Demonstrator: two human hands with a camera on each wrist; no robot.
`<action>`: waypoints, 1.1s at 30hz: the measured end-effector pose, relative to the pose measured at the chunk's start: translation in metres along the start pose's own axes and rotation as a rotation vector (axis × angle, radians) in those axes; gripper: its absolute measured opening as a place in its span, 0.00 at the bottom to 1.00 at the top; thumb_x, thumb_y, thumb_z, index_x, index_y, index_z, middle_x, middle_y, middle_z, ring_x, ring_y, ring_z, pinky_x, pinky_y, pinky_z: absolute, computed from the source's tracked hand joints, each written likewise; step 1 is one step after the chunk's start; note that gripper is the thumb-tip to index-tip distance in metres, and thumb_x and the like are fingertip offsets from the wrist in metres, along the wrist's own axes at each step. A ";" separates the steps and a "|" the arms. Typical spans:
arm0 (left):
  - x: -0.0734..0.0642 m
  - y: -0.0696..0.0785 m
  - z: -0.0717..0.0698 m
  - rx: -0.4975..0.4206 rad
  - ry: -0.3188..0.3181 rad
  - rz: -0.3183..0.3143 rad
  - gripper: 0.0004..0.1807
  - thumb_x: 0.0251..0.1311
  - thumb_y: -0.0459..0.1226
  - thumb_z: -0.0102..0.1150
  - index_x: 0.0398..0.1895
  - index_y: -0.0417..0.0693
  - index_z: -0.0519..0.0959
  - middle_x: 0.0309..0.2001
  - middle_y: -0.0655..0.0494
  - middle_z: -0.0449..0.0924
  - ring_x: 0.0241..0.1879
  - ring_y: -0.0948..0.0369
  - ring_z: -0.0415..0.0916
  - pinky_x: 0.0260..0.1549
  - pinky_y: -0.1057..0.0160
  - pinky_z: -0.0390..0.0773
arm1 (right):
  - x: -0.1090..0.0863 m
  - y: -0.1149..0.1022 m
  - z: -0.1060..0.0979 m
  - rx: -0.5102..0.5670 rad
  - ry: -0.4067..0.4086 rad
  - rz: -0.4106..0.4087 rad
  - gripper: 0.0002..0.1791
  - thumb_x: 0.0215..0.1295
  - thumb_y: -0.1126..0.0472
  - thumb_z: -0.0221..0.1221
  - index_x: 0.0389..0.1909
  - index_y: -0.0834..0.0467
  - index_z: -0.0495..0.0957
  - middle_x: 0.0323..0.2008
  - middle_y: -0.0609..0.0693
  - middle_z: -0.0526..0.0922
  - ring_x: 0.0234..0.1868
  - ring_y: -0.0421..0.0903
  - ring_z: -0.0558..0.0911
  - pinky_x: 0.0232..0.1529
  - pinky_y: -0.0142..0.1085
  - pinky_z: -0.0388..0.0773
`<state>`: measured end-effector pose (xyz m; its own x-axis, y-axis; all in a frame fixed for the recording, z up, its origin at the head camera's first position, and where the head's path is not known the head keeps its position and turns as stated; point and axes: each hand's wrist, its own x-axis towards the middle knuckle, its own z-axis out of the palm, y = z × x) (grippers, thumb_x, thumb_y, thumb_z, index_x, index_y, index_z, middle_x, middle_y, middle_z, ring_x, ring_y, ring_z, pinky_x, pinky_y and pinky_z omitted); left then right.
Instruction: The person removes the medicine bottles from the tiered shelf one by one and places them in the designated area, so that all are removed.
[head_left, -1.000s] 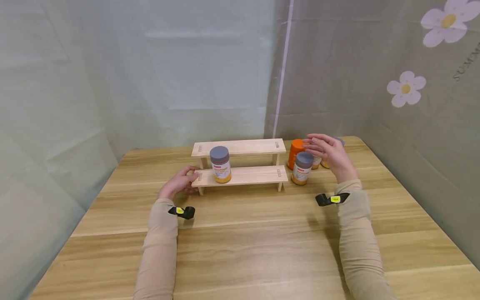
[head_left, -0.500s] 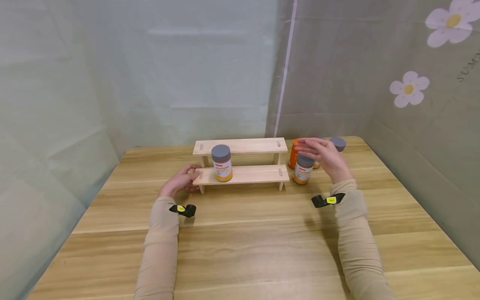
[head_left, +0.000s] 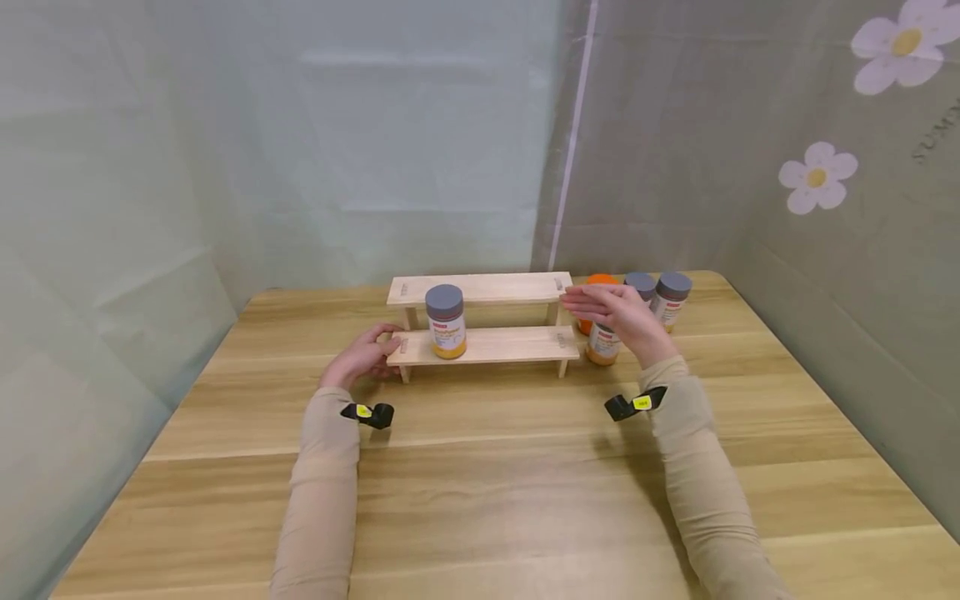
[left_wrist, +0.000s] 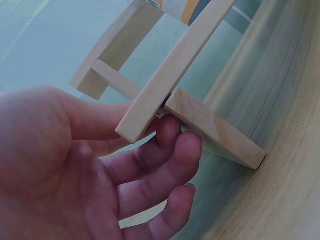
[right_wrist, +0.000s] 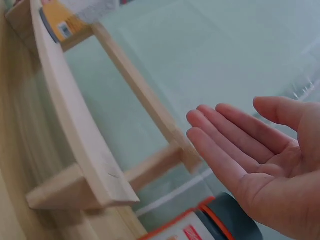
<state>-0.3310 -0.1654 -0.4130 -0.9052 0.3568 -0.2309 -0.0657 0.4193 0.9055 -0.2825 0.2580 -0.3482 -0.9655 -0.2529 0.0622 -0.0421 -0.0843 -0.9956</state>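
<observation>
A two-tier wooden shelf rack (head_left: 510,344) stands near the table's back. My left hand (head_left: 362,354) grips the left end of its lower board, the thumb above and curled fingers underneath, beside the leg, as the left wrist view shows. On that board, left of its middle, a grey-lidded supplement jar (head_left: 447,323) stands upright. My right hand (head_left: 618,315) hovers by the rack's right end with straight fingers and holds nothing. Partly hidden behind it, another grey-lidded jar (head_left: 602,347) stands on the table; its lid (right_wrist: 235,215) shows below the palm in the right wrist view.
To the rack's right, an orange jar (head_left: 602,279) is mostly covered by my right hand. Two more grey-lidded jars (head_left: 671,302) stand behind the hand. A pale curtain (head_left: 412,167) hangs behind the wooden table (head_left: 480,483).
My right hand has moved left and slightly down, from over the jars toward the rack's right end, uncovering the rear grey-lidded jars. My left hand keeps its grip on the rack.
</observation>
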 end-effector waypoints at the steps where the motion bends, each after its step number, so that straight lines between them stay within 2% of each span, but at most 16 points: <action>1: 0.000 0.000 0.000 0.000 0.002 -0.003 0.26 0.75 0.41 0.39 0.71 0.40 0.54 0.42 0.48 0.77 0.30 0.66 0.78 0.35 0.64 0.78 | 0.001 0.001 0.002 -0.004 -0.007 0.005 0.27 0.74 0.56 0.50 0.63 0.74 0.66 0.48 0.50 0.86 0.51 0.42 0.84 0.58 0.36 0.76; 5: 0.000 0.000 0.001 -0.001 0.013 -0.013 0.26 0.75 0.42 0.39 0.71 0.41 0.55 0.47 0.42 0.76 0.31 0.65 0.78 0.35 0.65 0.78 | 0.006 0.005 0.010 -0.028 -0.022 0.021 0.28 0.74 0.54 0.51 0.63 0.73 0.67 0.49 0.50 0.86 0.53 0.43 0.84 0.61 0.40 0.75; 8: 0.000 0.000 0.002 0.004 0.009 -0.018 0.26 0.75 0.42 0.39 0.71 0.40 0.54 0.51 0.38 0.74 0.32 0.65 0.78 0.36 0.64 0.79 | 0.008 0.007 0.015 -0.021 -0.021 0.045 0.27 0.74 0.55 0.50 0.63 0.73 0.67 0.46 0.47 0.87 0.51 0.41 0.85 0.62 0.42 0.73; 12: 0.000 0.000 0.002 0.010 0.006 -0.020 0.27 0.75 0.42 0.40 0.71 0.41 0.54 0.52 0.37 0.73 0.31 0.65 0.78 0.36 0.63 0.78 | 0.009 0.008 0.019 0.026 -0.026 0.064 0.26 0.75 0.56 0.49 0.63 0.72 0.68 0.44 0.47 0.88 0.50 0.41 0.85 0.59 0.39 0.76; 15: 0.000 -0.001 0.001 0.001 0.014 -0.015 0.26 0.75 0.42 0.40 0.71 0.41 0.55 0.50 0.38 0.75 0.30 0.65 0.78 0.36 0.63 0.78 | 0.012 0.007 0.024 0.047 -0.056 0.059 0.26 0.75 0.55 0.49 0.64 0.70 0.68 0.47 0.49 0.87 0.53 0.44 0.84 0.55 0.34 0.78; 20: -0.002 0.000 0.001 -0.008 0.015 -0.015 0.26 0.75 0.42 0.39 0.71 0.42 0.55 0.47 0.42 0.76 0.31 0.65 0.78 0.36 0.63 0.79 | 0.018 0.005 0.033 0.048 -0.113 0.072 0.27 0.75 0.53 0.48 0.66 0.68 0.67 0.55 0.53 0.82 0.60 0.49 0.79 0.61 0.37 0.74; 24: -0.004 0.001 0.001 -0.004 0.023 -0.027 0.26 0.75 0.42 0.39 0.72 0.43 0.55 0.44 0.46 0.76 0.30 0.64 0.78 0.35 0.64 0.78 | 0.025 0.004 0.042 0.042 -0.143 0.081 0.26 0.76 0.54 0.48 0.65 0.68 0.67 0.55 0.53 0.82 0.58 0.47 0.81 0.62 0.39 0.74; 28: -0.003 0.002 0.000 -0.008 0.022 -0.029 0.26 0.75 0.42 0.39 0.72 0.44 0.55 0.44 0.46 0.76 0.30 0.64 0.77 0.35 0.64 0.78 | 0.033 0.002 0.054 0.096 -0.185 0.087 0.26 0.76 0.56 0.47 0.65 0.71 0.66 0.51 0.53 0.84 0.54 0.45 0.83 0.60 0.39 0.76; 33: -0.002 0.000 0.001 -0.006 0.022 -0.023 0.26 0.75 0.42 0.39 0.72 0.43 0.55 0.45 0.46 0.75 0.30 0.64 0.77 0.35 0.65 0.78 | 0.041 0.005 0.069 0.094 -0.225 0.060 0.27 0.75 0.58 0.49 0.65 0.72 0.64 0.57 0.59 0.80 0.59 0.50 0.80 0.61 0.41 0.75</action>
<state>-0.3288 -0.1656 -0.4131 -0.9123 0.3288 -0.2442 -0.0891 0.4226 0.9019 -0.3042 0.1810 -0.3461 -0.8834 -0.4678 0.0281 0.0476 -0.1493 -0.9876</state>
